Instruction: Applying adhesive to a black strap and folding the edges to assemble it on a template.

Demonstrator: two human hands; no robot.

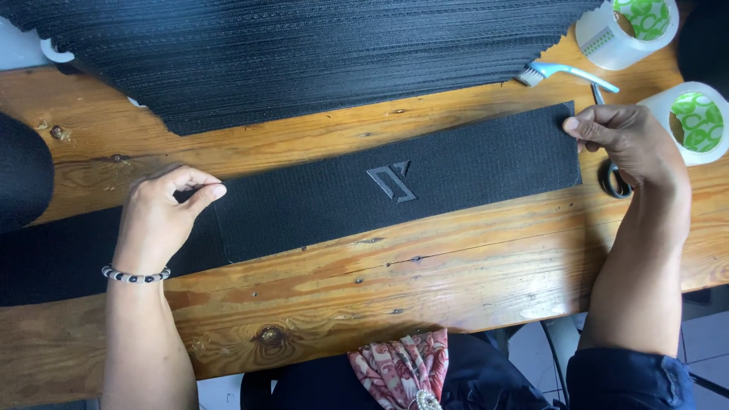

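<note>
Black textured strip (395, 186) lies flat on my wooden worktop (425, 273), my left hand (163, 216) and right hand (630, 140) pinching its opposite ends.

wood table (425, 281), blk strip (395, 182), tape rolls (695, 121), brush (562, 73)

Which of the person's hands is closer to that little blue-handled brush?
Right. The right hand pinches the black strip's far end just below the blue-handled brush; the left hand holds the opposite end, far across the table.
</note>
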